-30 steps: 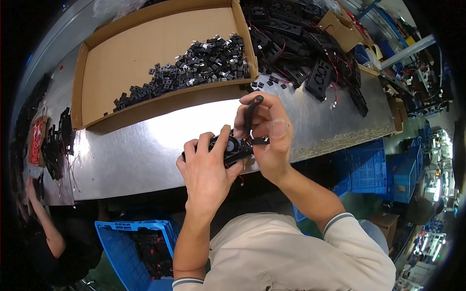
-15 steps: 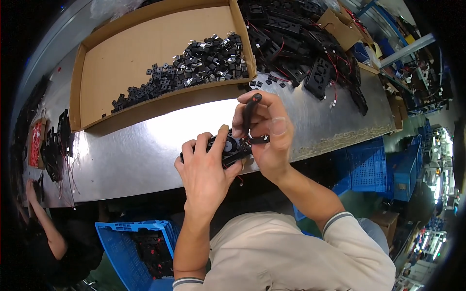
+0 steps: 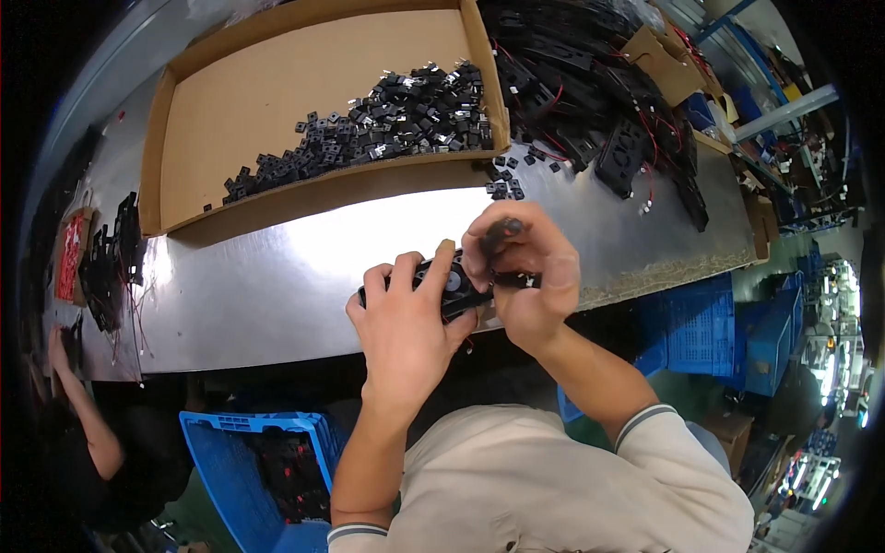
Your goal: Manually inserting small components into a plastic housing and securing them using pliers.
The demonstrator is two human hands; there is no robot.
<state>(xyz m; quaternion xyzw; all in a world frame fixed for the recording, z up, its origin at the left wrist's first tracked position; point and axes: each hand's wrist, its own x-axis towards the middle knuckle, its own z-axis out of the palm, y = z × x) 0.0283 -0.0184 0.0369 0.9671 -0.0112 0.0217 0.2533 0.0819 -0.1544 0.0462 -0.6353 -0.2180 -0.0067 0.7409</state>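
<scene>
Fan unit [image 3: 454,281], black, one piece: located at the near edge of the metal table [image 3: 249,309]; whether it rests on the surface, cannot tell. Long axis, as far as the fingers leave it visible, roughly left to right. Lies under the left hand and directly to the left of the right hand; left hand is the nearer, being in contact.

Left hand [image 3: 406,318], one: closed over the unit, fingers spread across the far side, thumb at the near side.

Right hand [image 3: 539,276], one: curled round a black-handled tool [image 3: 503,230], one, its handle raised; tool's working end hidden and blurred, contact with the unit not certain.

Cardboard tray [image 3: 155,189], one, beyond the hands; small black parts [image 3: 406,115] inside, heaped, past counting. Loose small parts [image 3: 506,191] beside the tray: several, overlapping, no firm count.

Black housings [image 3: 619,157], far right, with red leads: piled, number not readable.

Blue crate [image 3: 217,461], lower left: one, black pieces inside. Blue crates [image 3: 696,318], right: at least two
</scene>
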